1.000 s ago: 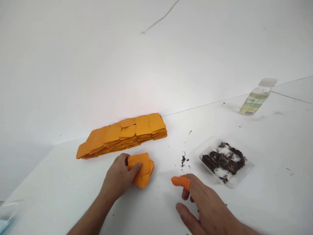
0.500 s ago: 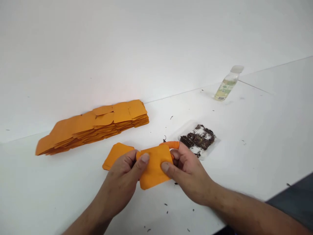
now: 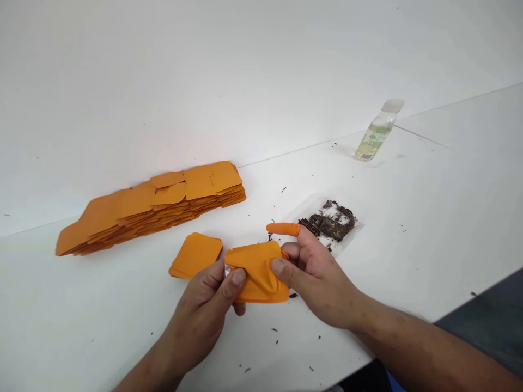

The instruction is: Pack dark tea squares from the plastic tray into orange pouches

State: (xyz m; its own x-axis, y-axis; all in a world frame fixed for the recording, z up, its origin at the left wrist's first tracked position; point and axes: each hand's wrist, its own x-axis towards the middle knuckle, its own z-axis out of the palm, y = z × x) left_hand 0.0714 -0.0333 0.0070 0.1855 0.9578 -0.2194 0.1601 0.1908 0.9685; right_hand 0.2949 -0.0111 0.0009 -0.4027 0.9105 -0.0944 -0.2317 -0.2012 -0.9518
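An orange packet (image 3: 261, 261) is held between both my hands, creased in the middle, its left edge parted with a silvery inside showing. My left hand (image 3: 210, 299) pinches that left edge, thumb on top. My right hand (image 3: 316, 277) grips the right side between thumb and fingers; its index finger, in an orange finger cover (image 3: 283, 228), stretches out above the packet. A small pile of orange packets (image 3: 196, 255) lies just behind my left hand. Farther back is a long stack of orange packets (image 3: 163, 201).
Dark, dry crumbly pieces (image 3: 335, 222) lie on a clear plastic tray or sheet beyond my right hand. A labelled clear bottle (image 3: 375, 136) stands at the back right. Dark bits are scattered over the white table (image 3: 408, 261).
The packet has been bent and its left edge has parted. My right index finger has lifted off it. The whole view has shifted slightly.
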